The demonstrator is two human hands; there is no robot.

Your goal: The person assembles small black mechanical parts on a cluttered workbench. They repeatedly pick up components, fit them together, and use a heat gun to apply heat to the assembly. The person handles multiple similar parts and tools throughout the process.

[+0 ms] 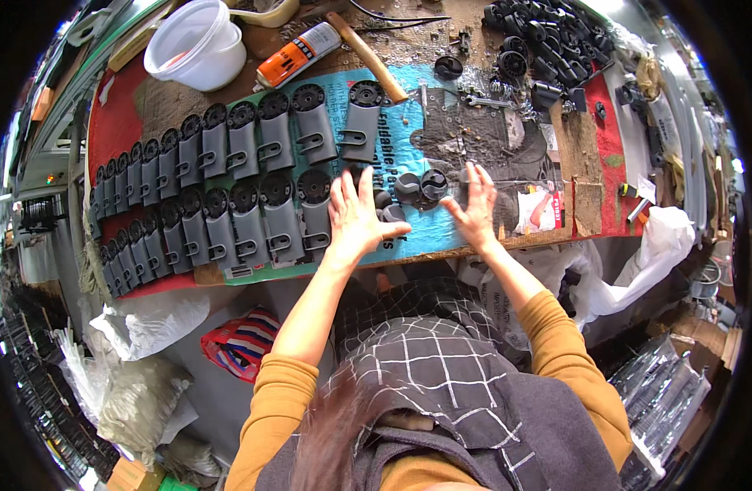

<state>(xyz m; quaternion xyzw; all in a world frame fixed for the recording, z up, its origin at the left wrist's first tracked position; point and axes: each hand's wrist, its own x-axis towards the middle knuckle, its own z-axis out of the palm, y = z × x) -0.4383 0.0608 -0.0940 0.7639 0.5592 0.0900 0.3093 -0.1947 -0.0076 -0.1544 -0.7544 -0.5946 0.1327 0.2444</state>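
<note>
My left hand [358,214] is open with its fingers spread over the near edge of the workbench. It lies between the rows of grey plastic parts with round black ends [277,139] and a small group of round black plastic caps [408,186]. The thumb is beside a dark rounded piece [392,213], and I cannot tell whether it touches it. My right hand [476,211] is open too, fingers apart, just right of the caps. Nothing shows gripped in either hand. What lies under the left palm is hidden.
A hammer [368,57], an orange spray can [298,55] and white plastic tubs [197,49] stand or lie at the back. Black wheel-like parts [548,49] are heaped at the far right. A wrench [489,102] lies right of centre. A white plastic bag [650,258] hangs at the right edge.
</note>
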